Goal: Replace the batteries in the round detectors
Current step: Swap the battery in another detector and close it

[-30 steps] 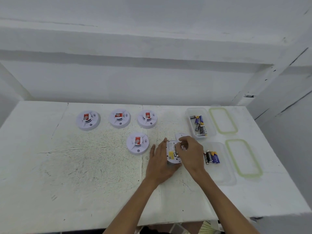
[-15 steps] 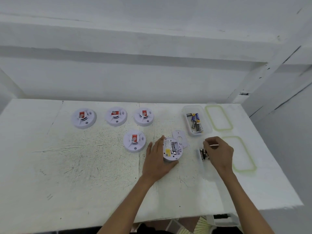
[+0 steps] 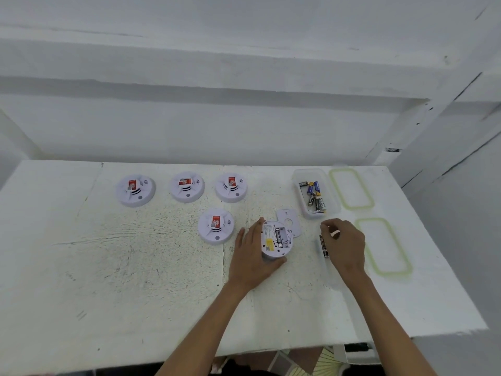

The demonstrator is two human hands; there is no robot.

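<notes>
The right hand (image 3: 344, 245) has left the open detector (image 3: 278, 249) and now sits over the clear tub (image 3: 329, 272) near the right edge of the counter (image 3: 135, 280). Its fingers curl beside the dark batteries (image 3: 324, 246); whether they grip one I cannot tell. The left hand (image 3: 253, 256) has stayed, index finger along the detector's left rim, thumb round its near rim.
</notes>
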